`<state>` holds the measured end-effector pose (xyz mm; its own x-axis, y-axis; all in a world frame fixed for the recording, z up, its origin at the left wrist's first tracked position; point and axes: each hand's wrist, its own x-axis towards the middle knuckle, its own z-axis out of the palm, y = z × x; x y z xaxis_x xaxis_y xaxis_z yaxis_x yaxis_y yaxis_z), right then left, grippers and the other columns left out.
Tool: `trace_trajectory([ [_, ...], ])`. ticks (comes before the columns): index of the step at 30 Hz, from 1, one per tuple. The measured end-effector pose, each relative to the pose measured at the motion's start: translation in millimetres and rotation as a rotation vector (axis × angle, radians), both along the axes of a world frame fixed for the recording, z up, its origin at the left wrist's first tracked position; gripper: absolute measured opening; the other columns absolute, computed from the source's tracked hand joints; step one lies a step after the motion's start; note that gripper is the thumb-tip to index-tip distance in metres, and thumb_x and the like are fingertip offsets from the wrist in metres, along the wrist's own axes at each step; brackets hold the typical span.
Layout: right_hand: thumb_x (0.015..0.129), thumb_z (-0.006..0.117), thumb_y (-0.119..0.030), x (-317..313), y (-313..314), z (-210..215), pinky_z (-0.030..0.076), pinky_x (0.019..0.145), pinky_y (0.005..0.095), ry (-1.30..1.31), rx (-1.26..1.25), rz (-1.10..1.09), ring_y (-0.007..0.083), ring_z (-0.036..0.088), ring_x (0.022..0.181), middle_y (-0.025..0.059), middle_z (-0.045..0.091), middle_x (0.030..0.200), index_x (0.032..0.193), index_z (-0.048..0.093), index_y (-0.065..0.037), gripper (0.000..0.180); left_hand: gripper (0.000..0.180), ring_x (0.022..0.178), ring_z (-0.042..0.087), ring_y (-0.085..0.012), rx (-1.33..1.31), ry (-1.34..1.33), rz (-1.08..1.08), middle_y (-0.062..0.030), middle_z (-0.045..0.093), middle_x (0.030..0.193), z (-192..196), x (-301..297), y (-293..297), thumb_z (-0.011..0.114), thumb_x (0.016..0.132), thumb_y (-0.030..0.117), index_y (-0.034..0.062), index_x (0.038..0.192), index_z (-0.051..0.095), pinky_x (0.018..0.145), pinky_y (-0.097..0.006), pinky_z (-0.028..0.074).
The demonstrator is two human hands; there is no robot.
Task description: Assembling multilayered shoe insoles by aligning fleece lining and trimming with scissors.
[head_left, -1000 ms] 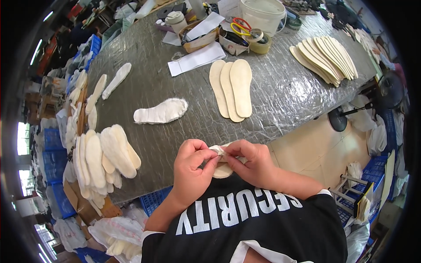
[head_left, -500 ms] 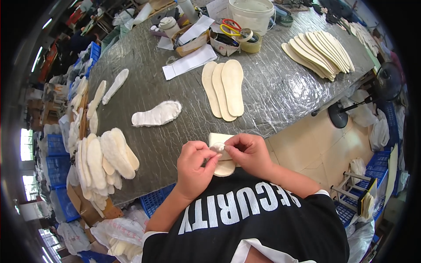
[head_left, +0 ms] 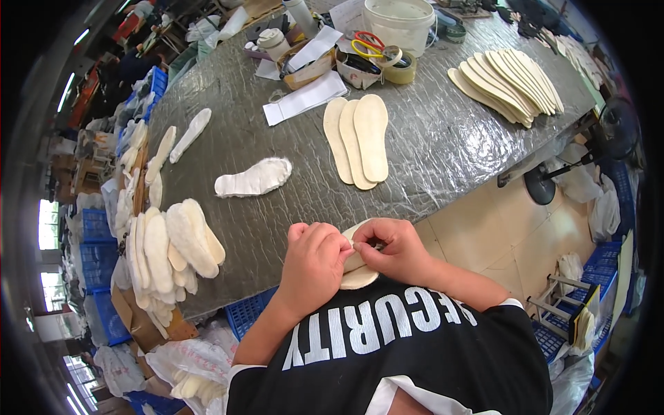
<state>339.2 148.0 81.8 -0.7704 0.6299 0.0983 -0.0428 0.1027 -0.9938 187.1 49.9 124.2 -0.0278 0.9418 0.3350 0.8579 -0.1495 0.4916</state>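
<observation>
Close to my body, at the near table edge, a cream insole (head_left: pixel 360 279) lies beneath my fingers, mostly covered by them. My left hand (head_left: pixel 311 264) is closed, its fingers curled and its thumb against the insole. Thumb and forefinger of my right hand (head_left: pixel 395 250) pinch together, tips meeting those of the left over the insole. A tiny pale bit shows between the fingertips, too small to name. Beyond my hands, three cream insoles (head_left: pixel 371 138) lie overlapped on the table. A white fleecy insole (head_left: pixel 254 178) rests flat to their left.
Fleecy insoles (head_left: pixel 188 238) pile at the left table edge. A fanned stack of cream insoles (head_left: pixel 508 83) sits far right. At the back are a white bucket (head_left: pixel 399 26), scissors (head_left: pixel 366 45), tape rolls (head_left: pixel 401 69) and white paper strips (head_left: pixel 304 104). A black fan (head_left: pixel 615 128) stands right.
The white tuft that showed between my fingertips is now hidden. My hands are closed tighter together, and the insole beneath them is turned at a slant. The view has shifted slightly.
</observation>
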Motion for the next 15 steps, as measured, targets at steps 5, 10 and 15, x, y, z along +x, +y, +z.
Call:
trace_trajectory([
  [5,0.081,0.066,-0.005,-0.7,-6.6,-6.2,0.049,0.060,0.0277,-0.077,-0.033,-0.011,0.0123,0.062,0.066,0.0119,0.066,0.076,0.084,0.065,0.003,0.008,0.014,0.075,0.053,-0.0251,-0.003,0.152,-0.108,-0.0055,0.054,0.080,-11.0,-4.3,-5.5,0.066,0.076,0.008,0.0070,0.081,0.053,0.076,-0.040,0.037],
  [10,0.090,0.063,-0.010,-9.7,2.9,-22.8,0.047,0.063,0.0241,-0.040,-0.375,0.142,0.0056,0.056,0.071,0.0030,0.065,0.079,0.097,0.065,0.003,0.015,0.013,0.074,0.055,-0.0260,0.135,0.032,0.021,-0.0065,0.055,0.081,-27.0,-10.2,-9.1,0.066,0.078,0.009,0.0080,0.083,0.054,0.074,-0.039,0.037],
  [15,0.090,0.062,-0.014,-10.4,5.5,-14.9,0.045,0.064,0.0246,-0.112,-0.221,0.222,0.0069,0.053,0.073,0.0029,0.063,0.078,0.096,0.064,0.003,0.018,0.012,0.079,0.057,-0.0223,0.177,0.088,0.127,-0.0032,0.058,0.086,-29.8,-16.5,-13.4,0.065,0.079,0.010,0.0098,0.087,0.056,0.074,-0.039,0.035],
])
